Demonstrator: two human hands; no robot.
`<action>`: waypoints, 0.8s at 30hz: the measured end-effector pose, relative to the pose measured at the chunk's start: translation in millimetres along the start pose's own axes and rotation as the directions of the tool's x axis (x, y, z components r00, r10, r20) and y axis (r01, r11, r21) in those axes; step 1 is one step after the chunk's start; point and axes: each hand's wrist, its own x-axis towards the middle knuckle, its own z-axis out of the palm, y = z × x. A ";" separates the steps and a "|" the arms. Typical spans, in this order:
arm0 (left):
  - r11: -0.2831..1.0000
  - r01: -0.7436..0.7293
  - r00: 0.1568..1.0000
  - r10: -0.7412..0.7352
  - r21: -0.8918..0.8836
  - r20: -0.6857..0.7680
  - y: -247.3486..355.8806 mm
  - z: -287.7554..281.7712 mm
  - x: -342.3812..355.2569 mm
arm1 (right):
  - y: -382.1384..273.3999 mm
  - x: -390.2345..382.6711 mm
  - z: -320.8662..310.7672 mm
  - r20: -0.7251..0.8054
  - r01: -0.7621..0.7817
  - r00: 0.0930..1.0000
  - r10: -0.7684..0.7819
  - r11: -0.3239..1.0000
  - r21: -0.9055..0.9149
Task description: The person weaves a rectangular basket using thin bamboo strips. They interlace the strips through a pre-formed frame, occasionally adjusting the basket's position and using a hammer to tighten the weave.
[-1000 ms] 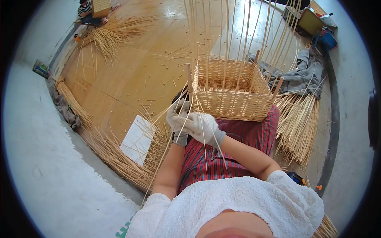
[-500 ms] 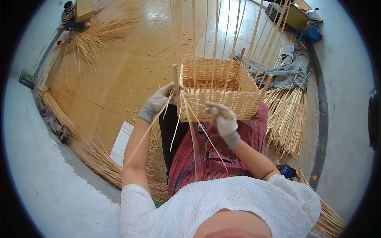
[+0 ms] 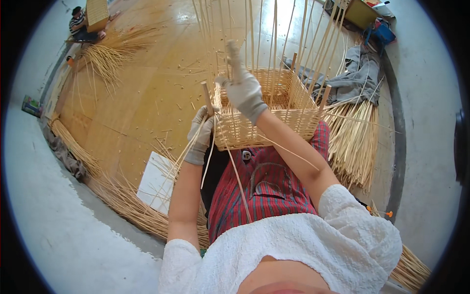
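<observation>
A pale woven wicker basket [image 3: 269, 128] rests on my lap, with long upright wicker stakes [image 3: 250, 39] rising from its walls. Wooden corner posts stick up at its corners, one post [image 3: 207, 98] beside my left hand. My left hand [image 3: 199, 137], in a light grey-white glove, is closed at the near left corner around thin wicker strands [image 3: 185, 156] that trail downward. My right hand [image 3: 244, 93], gloved the same way, is raised over the basket's left side among the stakes. Its fingers stretch upward with the thumb apart, and it appears to hold nothing.
Bundles of wicker rods lie on the floor at right [image 3: 356, 144] and left [image 3: 127, 203]. Grey cloth [image 3: 362, 73] covers part of the right bundle. A white board [image 3: 155, 182] lies at left. Far left, another person [image 3: 83, 27] sits with a woven basket [image 3: 97, 14].
My right hand has moved up and left from the basket's front, letting go of a strand. My left hand stays at the corner, its forearm now more upright. The basket shifted slightly left in view.
</observation>
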 end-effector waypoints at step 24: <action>-0.123 -0.226 0.895 0.365 0.966 0.256 -44.7 147.2 -35.7 | 145.4 -172.6 -105.4 -0.234 -0.220 0.929 0.287 0.936 0.276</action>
